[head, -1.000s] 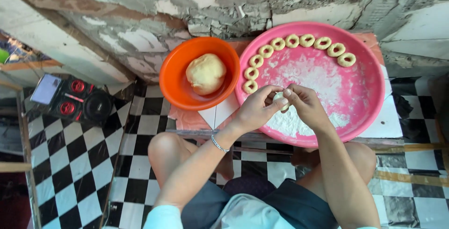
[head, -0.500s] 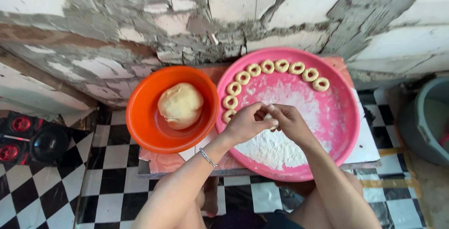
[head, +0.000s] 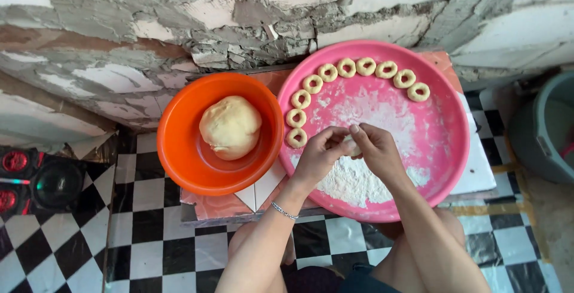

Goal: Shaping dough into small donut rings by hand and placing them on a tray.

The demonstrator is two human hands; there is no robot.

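Note:
My left hand (head: 320,153) and my right hand (head: 375,148) meet over a big pink tray (head: 445,149), fingertips pinching a small piece of dough (head: 352,146) between them. The tray is dusted with white flour (head: 359,180) and carries several dough rings (head: 366,66) in an arc along its far and left rim. Left of the tray stands an orange bowl (head: 179,149) with a large ball of pale dough (head: 230,127) inside. A thin bracelet sits on my left wrist.
Tray and bowl rest on a low stand (head: 263,192) against a rough, cracked plaster wall (head: 149,24). The floor (head: 66,251) is black-and-white checked. A dark device with red round parts (head: 36,179) lies at the far left; a grey bucket (head: 547,128) stands at the right.
The view has shifted and tilted, so the tray and bowl sit more centred. My hands stay together over the flour, still working the small dough piece.

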